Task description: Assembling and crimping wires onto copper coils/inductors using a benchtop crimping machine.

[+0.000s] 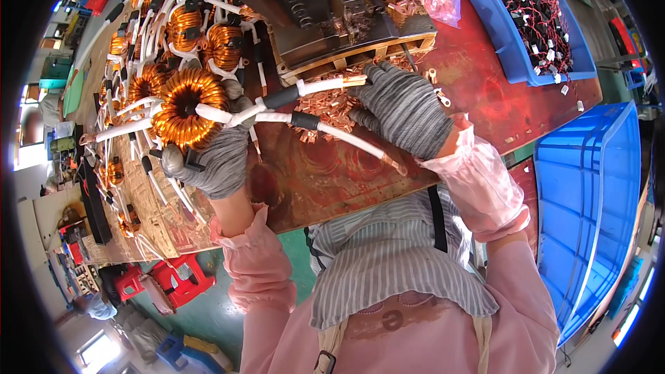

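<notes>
A ring-shaped copper coil (188, 109) with white-sleeved leads sits in my left hand (218, 156), which wears a grey knit glove and is closed around it from below and behind. Two leads run right, each with a black sleeve (305, 120) partway along. The upper lead's bare copper end (353, 81) reaches the fingers of my right hand (405, 107), also gloved. That hand is bent over a pile of small copper terminals (325, 112); its fingers are curled together, and what they hold, if anything, is hidden. The lower lead's copper tip (395, 163) hangs free near the table's front edge.
Many similar coils (183, 28) lie heaped at the left of the worn red table (485, 97). A dark metal machine (305, 14) stands on a wooden base at the back. Blue bins stand right, one holding wired parts (526, 14). A red stool (180, 284) is below left.
</notes>
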`<action>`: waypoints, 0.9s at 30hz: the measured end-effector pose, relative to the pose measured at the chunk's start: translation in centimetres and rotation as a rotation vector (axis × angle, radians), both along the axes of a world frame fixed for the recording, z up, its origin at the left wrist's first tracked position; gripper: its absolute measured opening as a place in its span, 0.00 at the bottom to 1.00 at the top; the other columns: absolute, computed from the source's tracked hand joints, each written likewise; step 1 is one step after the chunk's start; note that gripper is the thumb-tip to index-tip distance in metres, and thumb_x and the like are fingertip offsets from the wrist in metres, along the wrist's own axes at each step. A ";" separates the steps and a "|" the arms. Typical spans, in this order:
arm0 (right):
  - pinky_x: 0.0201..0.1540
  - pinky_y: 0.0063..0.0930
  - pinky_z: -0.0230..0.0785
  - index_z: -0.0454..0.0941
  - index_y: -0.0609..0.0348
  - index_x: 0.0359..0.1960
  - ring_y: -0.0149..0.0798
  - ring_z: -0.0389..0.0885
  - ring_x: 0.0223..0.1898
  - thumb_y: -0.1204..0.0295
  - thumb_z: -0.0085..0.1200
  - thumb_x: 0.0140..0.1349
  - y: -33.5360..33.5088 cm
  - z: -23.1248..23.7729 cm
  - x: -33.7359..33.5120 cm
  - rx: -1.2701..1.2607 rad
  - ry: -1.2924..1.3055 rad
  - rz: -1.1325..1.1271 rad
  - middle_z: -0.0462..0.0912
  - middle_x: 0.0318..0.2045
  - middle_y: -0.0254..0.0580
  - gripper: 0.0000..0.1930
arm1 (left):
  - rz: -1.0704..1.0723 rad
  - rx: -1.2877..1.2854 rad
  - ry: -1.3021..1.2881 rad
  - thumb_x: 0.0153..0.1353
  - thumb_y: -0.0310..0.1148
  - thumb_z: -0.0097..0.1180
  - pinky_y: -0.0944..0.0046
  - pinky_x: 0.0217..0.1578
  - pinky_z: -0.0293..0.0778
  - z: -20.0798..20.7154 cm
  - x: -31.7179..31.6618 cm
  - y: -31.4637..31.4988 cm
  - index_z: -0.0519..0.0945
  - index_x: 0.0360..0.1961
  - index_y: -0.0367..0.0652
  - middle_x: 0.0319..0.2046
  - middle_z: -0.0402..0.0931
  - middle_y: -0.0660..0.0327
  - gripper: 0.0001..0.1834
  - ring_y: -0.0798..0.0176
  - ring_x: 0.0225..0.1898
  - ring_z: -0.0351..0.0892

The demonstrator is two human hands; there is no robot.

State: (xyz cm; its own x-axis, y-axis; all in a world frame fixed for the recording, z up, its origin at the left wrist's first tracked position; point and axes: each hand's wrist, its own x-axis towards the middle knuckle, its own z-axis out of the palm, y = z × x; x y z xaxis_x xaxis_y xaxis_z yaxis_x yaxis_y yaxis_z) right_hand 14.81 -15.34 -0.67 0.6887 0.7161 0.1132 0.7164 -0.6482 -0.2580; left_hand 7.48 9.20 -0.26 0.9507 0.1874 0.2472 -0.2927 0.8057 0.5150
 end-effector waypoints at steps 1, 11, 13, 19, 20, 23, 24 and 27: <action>0.42 0.36 0.69 0.73 0.60 0.40 0.43 0.72 0.43 0.64 0.49 0.52 0.3 0.1 -0.1 -0.058 -0.005 0.009 0.73 0.39 0.47 0.16 | 0.084 -0.043 0.053 0.40 0.54 0.58 0.44 0.51 0.61 0.1 -0.1 -0.2 0.58 0.58 0.42 0.53 0.59 0.49 0.45 0.45 0.50 0.62; 0.40 0.37 0.70 0.75 0.58 0.38 0.43 0.73 0.41 0.67 0.50 0.50 -0.1 -0.7 0.4 0.104 0.036 0.027 0.74 0.36 0.46 0.14 | 0.185 -0.062 0.106 0.39 0.56 0.57 0.42 0.51 0.56 0.5 0.2 0.9 0.60 0.56 0.40 0.50 0.60 0.46 0.46 0.46 0.50 0.60; 0.39 0.37 0.70 0.75 0.58 0.38 0.43 0.73 0.41 0.67 0.50 0.50 -0.1 -0.8 0.5 0.077 0.021 0.014 0.74 0.36 0.46 0.14 | 0.202 -0.067 0.106 0.38 0.56 0.57 0.42 0.50 0.56 0.5 0.4 0.9 0.60 0.56 0.40 0.49 0.60 0.47 0.46 0.46 0.49 0.60; 0.41 0.37 0.68 0.75 0.58 0.38 0.44 0.72 0.41 0.63 0.50 0.51 0.5 -0.3 0.2 0.045 -0.013 -0.060 0.74 0.35 0.45 0.15 | 0.393 0.059 0.160 0.38 0.57 0.56 0.44 0.48 0.59 0.9 0.4 0.7 0.61 0.55 0.42 0.48 0.62 0.49 0.45 0.48 0.47 0.60; 0.43 0.37 0.67 0.75 0.57 0.38 0.45 0.71 0.41 0.61 0.49 0.53 0.6 -0.2 0.1 0.040 -0.008 -0.057 0.73 0.35 0.45 0.15 | 0.394 0.064 0.142 0.38 0.57 0.55 0.44 0.48 0.59 0.9 0.4 0.8 0.60 0.56 0.42 0.48 0.62 0.49 0.45 0.48 0.47 0.61; 0.42 0.37 0.67 0.75 0.56 0.38 0.45 0.72 0.40 0.60 0.51 0.52 0.9 -0.7 0.3 0.021 0.021 -0.005 0.73 0.35 0.45 0.15 | 0.385 0.061 0.176 0.38 0.57 0.55 0.44 0.48 0.60 1.1 0.6 0.5 0.60 0.56 0.43 0.48 0.62 0.50 0.45 0.47 0.47 0.61; 0.42 0.37 0.67 0.75 0.56 0.38 0.45 0.72 0.40 0.60 0.51 0.52 0.8 -0.7 0.1 0.023 0.017 -0.005 0.73 0.35 0.45 0.15 | 0.385 0.062 0.172 0.38 0.57 0.55 0.44 0.48 0.60 1.1 0.5 0.7 0.60 0.56 0.43 0.48 0.62 0.50 0.45 0.47 0.47 0.61; 0.42 0.37 0.67 0.75 0.55 0.37 0.46 0.72 0.40 0.62 0.51 0.51 0.6 -0.7 -0.1 0.053 0.052 0.026 0.73 0.34 0.45 0.15 | 0.280 0.021 0.090 0.38 0.58 0.55 0.44 0.48 0.60 0.8 0.4 1.0 0.61 0.55 0.43 0.48 0.62 0.49 0.45 0.47 0.46 0.61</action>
State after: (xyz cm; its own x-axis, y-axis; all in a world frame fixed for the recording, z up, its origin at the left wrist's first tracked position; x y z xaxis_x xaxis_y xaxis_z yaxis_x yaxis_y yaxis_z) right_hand 14.71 -14.79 -1.41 0.6756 0.7280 0.1162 0.7179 -0.6138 -0.3285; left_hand 7.85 10.23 0.56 0.8810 0.4411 0.1711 -0.4546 0.6890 0.5645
